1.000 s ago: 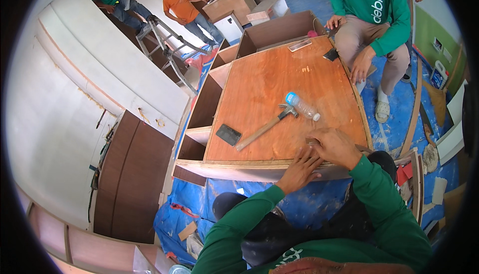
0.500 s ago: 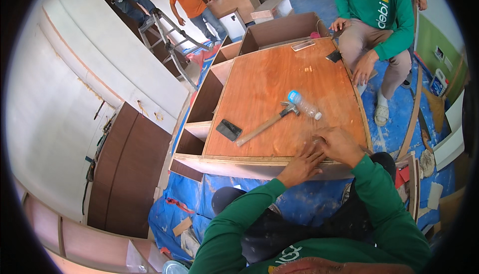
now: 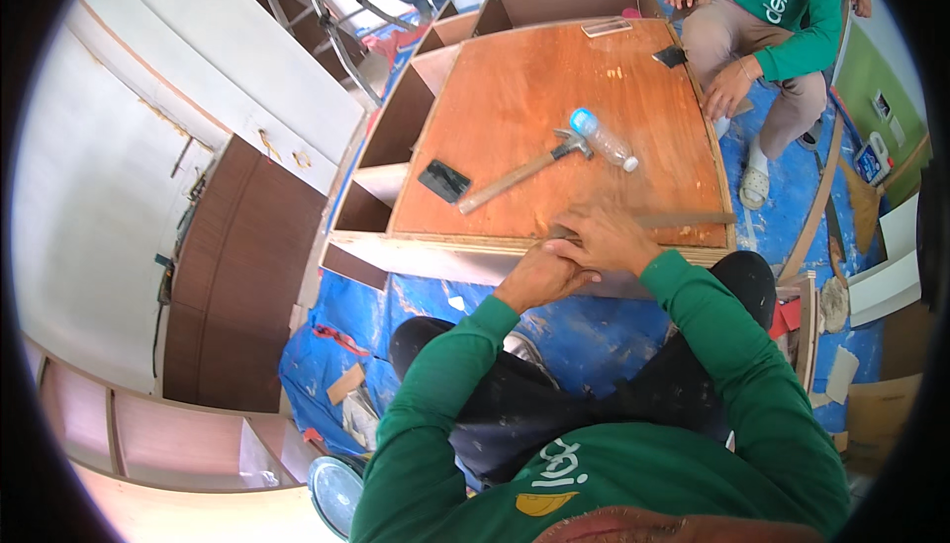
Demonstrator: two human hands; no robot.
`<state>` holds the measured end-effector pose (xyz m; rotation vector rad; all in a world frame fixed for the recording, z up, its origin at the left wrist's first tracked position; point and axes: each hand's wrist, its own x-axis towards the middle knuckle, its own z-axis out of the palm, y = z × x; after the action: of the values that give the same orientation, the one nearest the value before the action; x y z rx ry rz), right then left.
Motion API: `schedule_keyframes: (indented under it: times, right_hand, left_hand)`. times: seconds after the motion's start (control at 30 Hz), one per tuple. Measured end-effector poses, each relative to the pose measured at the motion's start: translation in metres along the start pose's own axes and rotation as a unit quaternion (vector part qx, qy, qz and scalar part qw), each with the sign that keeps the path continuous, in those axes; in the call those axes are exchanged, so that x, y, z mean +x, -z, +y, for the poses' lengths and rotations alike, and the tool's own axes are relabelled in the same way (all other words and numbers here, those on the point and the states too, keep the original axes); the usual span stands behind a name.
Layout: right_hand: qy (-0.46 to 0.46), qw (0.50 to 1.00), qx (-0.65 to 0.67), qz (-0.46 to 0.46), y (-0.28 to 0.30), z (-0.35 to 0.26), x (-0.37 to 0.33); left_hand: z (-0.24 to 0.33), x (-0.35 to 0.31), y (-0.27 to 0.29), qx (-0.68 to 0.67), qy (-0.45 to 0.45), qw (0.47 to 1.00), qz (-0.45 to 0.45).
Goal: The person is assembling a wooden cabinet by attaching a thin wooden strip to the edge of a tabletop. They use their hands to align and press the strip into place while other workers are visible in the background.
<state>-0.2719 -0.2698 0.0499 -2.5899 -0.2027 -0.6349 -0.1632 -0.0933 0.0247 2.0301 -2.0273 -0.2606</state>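
Note:
At the front edge of a large plywood panel (image 3: 515, 78), my two hands meet over a thin brown strip (image 3: 693, 219). The strip runs out to the right along the panel's edge, and its left end shows dark between my hands. My right hand (image 3: 606, 236) lies over it with fingers bent round it. My left hand (image 3: 544, 274) is closed against its left end, below the right fingers, which partly hide the grip. A wood-handled claw hammer (image 3: 515, 179), a clear plastic bottle (image 3: 606, 139) with a blue label and a black phone (image 3: 444, 181) lie farther up the panel.
The panel tops a cabinet with open compartments (image 3: 396, 118) on its left. A person in a green shirt (image 3: 737, 39) sits at the far right. A stepladder (image 3: 332, 9) stands far left. Blue sheeting (image 3: 614, 345) with scraps covers the floor; a lidded bucket (image 3: 336, 494) sits lower left.
Both hands have shifted left along the panel's front edge. The brown strip now shows to the right of my right hand. The view has tipped downward.

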Motion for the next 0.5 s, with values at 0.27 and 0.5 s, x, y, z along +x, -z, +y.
schedule_keyframes:
  times: [0.27, 0.5]
  right_hand:
    - [-0.09, 0.993, 0.052, -0.052, -0.019, 0.009, -0.014]
    - [-0.164, 0.984, 0.015, -0.072, -0.009, 0.005, -0.019]
  left_hand:
    - [-0.013, -0.007, 0.003, 0.034, 0.015, 0.999, 0.04]
    - [-0.018, -0.007, -0.005, 0.017, -0.022, 0.996, 0.088]
